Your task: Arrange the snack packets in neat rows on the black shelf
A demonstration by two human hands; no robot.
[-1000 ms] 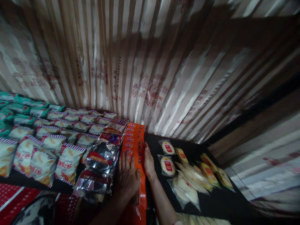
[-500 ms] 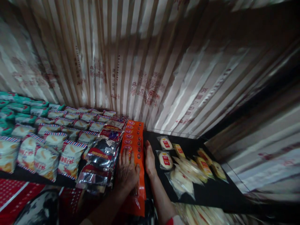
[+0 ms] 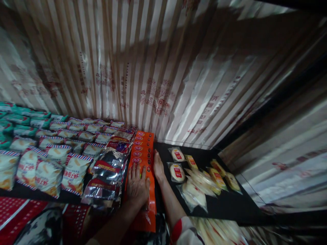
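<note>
My left hand (image 3: 138, 185) lies flat with its fingers stretched out on top of a long row of orange snack packets (image 3: 143, 144). Along the right edge of that row stands my right hand (image 3: 158, 167), on its side with the fingers straight, holding nothing. Whether its palm touches the packets I cannot tell. To the left of the orange packets run shiny dark red and silver snack packets (image 3: 106, 166) in an overlapping line. White round cakes in clear wrappers (image 3: 176, 173) lie to the right of my right hand.
Puffed white snack bags (image 3: 76, 173) and green bags (image 3: 24, 119) fill the left side. Yellow packets (image 3: 218, 178) and clear-wrapped pale items (image 3: 201, 183) rest on the black surface (image 3: 230, 207). Behind stands a corrugated printed sheet wall (image 3: 160, 68). A red perforated basket (image 3: 20, 214) is at lower left.
The view has shifted slightly, so things sit a little further left. Both hands keep about the same place at the orange packets; more of my right sleeve shows.
</note>
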